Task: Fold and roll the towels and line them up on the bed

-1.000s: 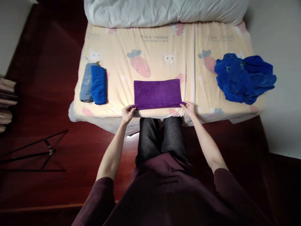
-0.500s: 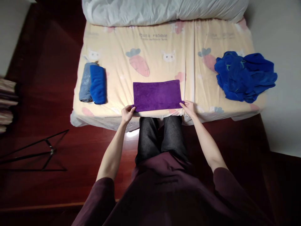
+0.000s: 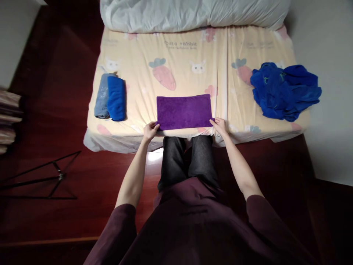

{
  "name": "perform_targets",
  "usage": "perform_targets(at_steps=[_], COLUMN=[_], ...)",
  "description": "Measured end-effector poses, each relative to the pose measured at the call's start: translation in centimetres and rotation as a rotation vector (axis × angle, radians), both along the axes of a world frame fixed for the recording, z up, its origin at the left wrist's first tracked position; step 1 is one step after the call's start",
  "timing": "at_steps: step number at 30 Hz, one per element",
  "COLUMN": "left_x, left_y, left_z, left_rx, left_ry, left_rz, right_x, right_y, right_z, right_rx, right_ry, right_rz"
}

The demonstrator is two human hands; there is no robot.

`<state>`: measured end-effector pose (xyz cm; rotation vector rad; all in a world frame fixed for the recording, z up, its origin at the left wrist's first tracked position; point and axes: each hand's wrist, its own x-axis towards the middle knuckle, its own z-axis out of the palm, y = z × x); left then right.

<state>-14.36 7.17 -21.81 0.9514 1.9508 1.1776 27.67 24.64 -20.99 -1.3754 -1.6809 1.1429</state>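
A purple towel [image 3: 184,112] lies flat as a wide rectangle near the front edge of the bed. My left hand [image 3: 150,131] pinches its near left corner, and my right hand [image 3: 219,126] pinches the near right corner. To the left on the sheet, a rolled or folded grey towel [image 3: 102,97] lies against a folded blue towel [image 3: 116,98]. A loose, crumpled heap of blue cloth [image 3: 285,90] rests at the right side of the bed.
The bed [image 3: 138,81] has a yellow sheet with carrots and rabbits. A white quilt [image 3: 193,14] lies along its far side. Black tripod legs [image 3: 55,176] stand on the red floor at the left. A wall rises at the right.
The camera view has shifted slightly. Both hands keep their pinch on the purple towel's near corners, and the towel looks the same.
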Motion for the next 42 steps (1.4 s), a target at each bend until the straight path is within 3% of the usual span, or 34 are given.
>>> perform_targets(at_steps=[8,15,19,22,24,28,31,35,42], left_x=[0.2,1.8,2.8,3.8,4.6,6.0,6.6,6.7,6.5], left_y=[0.1,-0.6,-1.4,-2.0,-2.2,-1.7,-1.3,-1.3,-0.5], left_z=[0.0,0.7,1.7,3.1,4.1,5.4,5.4,4.6,3.5], left_rx=[-0.044,-0.007,0.049,0.128,0.158,0.121,0.035,-0.059,-0.077], left_ry=[0.053,0.174,0.275,0.519,0.661,0.754,0.783,0.81,0.871], left_rz=[0.011,0.045,0.053,0.002,-0.121,-0.452,-0.575,-0.597,-0.551], right_x=[0.5,-0.3,-0.5,-0.3,-0.4,-1.2,-1.5,-1.0,-1.9], right_y=[0.2,-0.4,-1.0,-1.7,-2.2,-2.9,-3.3,-3.5,-2.8], right_z=[0.0,-0.4,0.7,2.5,3.7,4.7,4.2,3.3,3.0], right_rx=[0.001,-0.006,0.08,0.318,0.442,0.51,0.502,0.453,0.454], right_ry=[-0.038,0.02,-0.092,-0.231,-0.276,-0.33,-0.414,-0.545,-0.698], right_rz=[-0.007,-0.093,-0.115,-0.028,0.088,0.391,0.508,0.55,0.54])
